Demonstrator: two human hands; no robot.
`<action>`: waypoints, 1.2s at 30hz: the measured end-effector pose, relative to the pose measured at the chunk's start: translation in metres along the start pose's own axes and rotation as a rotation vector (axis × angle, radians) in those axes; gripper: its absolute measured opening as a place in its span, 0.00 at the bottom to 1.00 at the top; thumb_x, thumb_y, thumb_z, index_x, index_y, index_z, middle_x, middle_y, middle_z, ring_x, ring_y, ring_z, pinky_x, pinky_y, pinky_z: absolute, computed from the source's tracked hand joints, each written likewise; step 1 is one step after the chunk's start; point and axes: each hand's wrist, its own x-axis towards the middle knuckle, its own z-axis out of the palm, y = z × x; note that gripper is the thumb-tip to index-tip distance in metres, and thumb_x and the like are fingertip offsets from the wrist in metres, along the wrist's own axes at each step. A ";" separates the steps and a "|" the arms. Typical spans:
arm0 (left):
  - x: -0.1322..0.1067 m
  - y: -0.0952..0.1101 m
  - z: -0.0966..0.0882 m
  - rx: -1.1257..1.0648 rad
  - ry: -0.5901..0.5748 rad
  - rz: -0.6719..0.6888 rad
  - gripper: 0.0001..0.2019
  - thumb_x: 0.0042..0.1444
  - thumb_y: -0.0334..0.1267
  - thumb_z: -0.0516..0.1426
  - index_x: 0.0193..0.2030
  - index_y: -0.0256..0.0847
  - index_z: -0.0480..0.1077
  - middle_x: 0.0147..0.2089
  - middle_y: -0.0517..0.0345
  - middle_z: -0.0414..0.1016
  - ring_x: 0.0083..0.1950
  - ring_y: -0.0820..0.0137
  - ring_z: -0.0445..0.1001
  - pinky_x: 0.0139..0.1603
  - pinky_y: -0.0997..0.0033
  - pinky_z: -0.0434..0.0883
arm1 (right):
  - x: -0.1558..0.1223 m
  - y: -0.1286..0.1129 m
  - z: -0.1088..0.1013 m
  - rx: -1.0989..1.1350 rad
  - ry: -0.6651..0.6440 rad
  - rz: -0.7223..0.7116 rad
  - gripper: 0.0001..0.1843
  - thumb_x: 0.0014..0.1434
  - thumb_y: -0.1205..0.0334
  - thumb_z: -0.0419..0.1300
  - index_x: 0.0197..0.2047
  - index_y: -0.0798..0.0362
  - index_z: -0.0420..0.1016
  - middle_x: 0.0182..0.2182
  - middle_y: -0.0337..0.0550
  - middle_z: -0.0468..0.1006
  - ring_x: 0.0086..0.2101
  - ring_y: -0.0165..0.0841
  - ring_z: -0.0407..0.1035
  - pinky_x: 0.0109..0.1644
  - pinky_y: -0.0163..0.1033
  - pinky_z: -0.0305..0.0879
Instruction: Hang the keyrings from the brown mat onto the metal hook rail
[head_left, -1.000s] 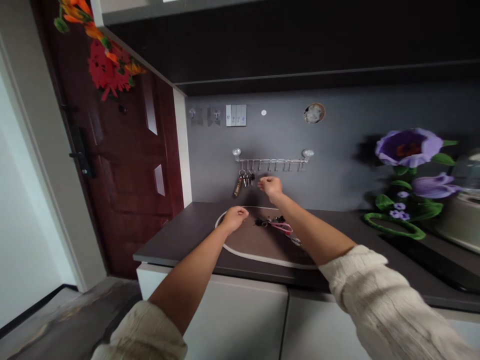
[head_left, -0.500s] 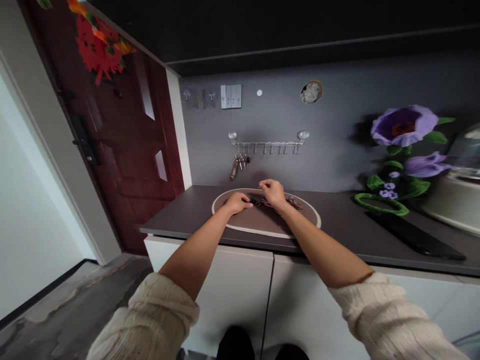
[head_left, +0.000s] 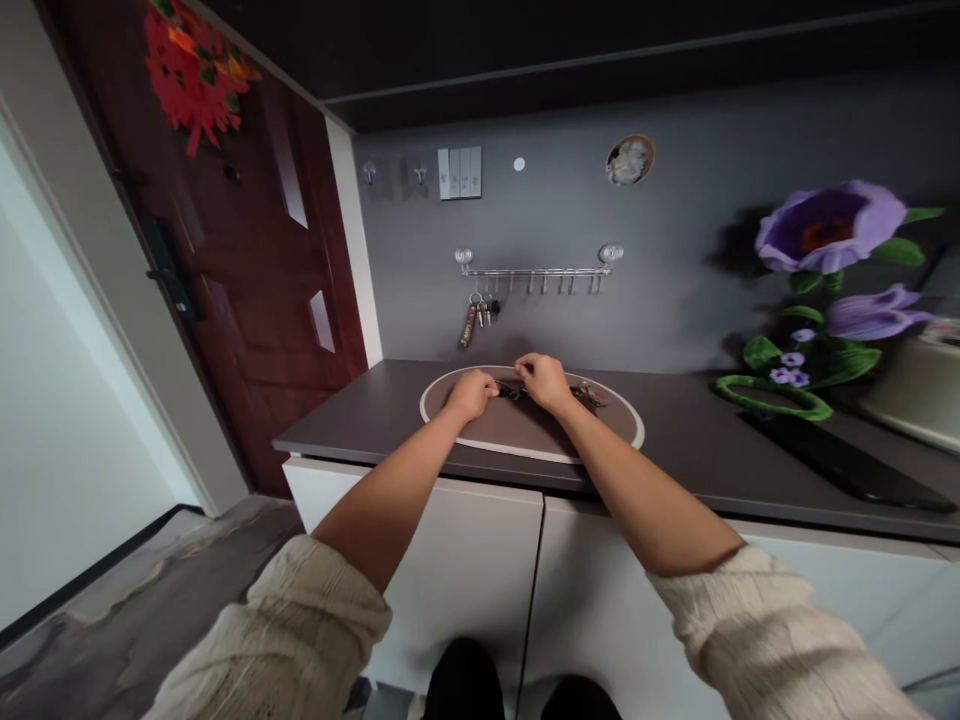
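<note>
My left hand [head_left: 472,394] is closed in a pinch over the left part of the oval brown mat [head_left: 517,432] with a pale rim. At its fingertips is a small bunch of keys [head_left: 510,392] with a black piece and a ring, lying between my two hands. Just right of it, my right hand [head_left: 543,381] is curled with thumb and forefinger pressed together; whatever they pinch is hidden. More keys and trinkets [head_left: 586,395] lie on the mat behind my right wrist, partly covered by it.
On the wall hangs a clear hook rail [head_left: 536,272], with several keys and a brown tag [head_left: 469,326] at its left end. Purple felt flowers [head_left: 829,235] and a black flat object [head_left: 855,465] are on the counter's right. A dark cabinet [head_left: 600,50] overhangs.
My left hand has rolled over and its fingers are more tightly closed beside the black piece. My right hand keeps its pinch nearly in place. The view has tilted slightly down.
</note>
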 end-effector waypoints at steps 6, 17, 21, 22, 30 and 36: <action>0.002 -0.002 0.001 0.059 0.031 0.028 0.09 0.51 0.33 0.51 0.30 0.36 0.72 0.35 0.50 0.74 0.37 0.69 0.69 0.40 0.72 0.62 | 0.000 0.000 0.001 -0.026 -0.004 -0.020 0.11 0.51 0.67 0.51 0.34 0.55 0.75 0.32 0.45 0.77 0.34 0.31 0.69 0.39 0.33 0.59; 0.005 -0.006 0.001 -0.134 0.167 -0.108 0.08 0.51 0.30 0.49 0.26 0.35 0.69 0.29 0.53 0.70 0.34 0.70 0.67 0.41 0.70 0.63 | 0.001 -0.001 0.000 -0.030 0.009 -0.027 0.11 0.52 0.65 0.51 0.34 0.54 0.75 0.31 0.44 0.77 0.32 0.30 0.68 0.38 0.33 0.59; 0.008 -0.007 0.005 -0.452 0.176 -0.217 0.07 0.51 0.31 0.50 0.25 0.35 0.66 0.24 0.58 0.68 0.30 0.74 0.66 0.39 0.70 0.65 | 0.001 -0.001 0.000 -0.012 0.007 -0.067 0.11 0.51 0.66 0.52 0.34 0.53 0.74 0.30 0.43 0.76 0.32 0.30 0.68 0.38 0.33 0.60; 0.009 -0.006 0.007 -0.578 0.173 -0.242 0.06 0.51 0.30 0.50 0.25 0.34 0.66 0.24 0.59 0.67 0.30 0.75 0.66 0.40 0.71 0.66 | 0.001 -0.001 0.001 -0.008 0.006 -0.082 0.11 0.51 0.66 0.52 0.34 0.53 0.74 0.31 0.43 0.76 0.32 0.30 0.68 0.38 0.33 0.60; 0.009 0.001 0.006 -1.226 0.150 -0.319 0.05 0.51 0.27 0.52 0.25 0.33 0.61 0.23 0.62 0.65 0.27 0.80 0.69 0.46 0.64 0.67 | 0.000 -0.003 0.001 0.050 0.000 -0.138 0.11 0.51 0.65 0.52 0.36 0.54 0.73 0.33 0.44 0.76 0.33 0.30 0.68 0.39 0.33 0.60; 0.007 0.003 0.003 -1.346 0.141 -0.325 0.03 0.51 0.29 0.53 0.28 0.33 0.61 0.24 0.60 0.68 0.29 0.77 0.71 0.46 0.62 0.68 | -0.001 -0.004 0.003 0.035 0.028 -0.207 0.09 0.52 0.63 0.53 0.34 0.55 0.72 0.31 0.45 0.74 0.33 0.29 0.65 0.39 0.34 0.59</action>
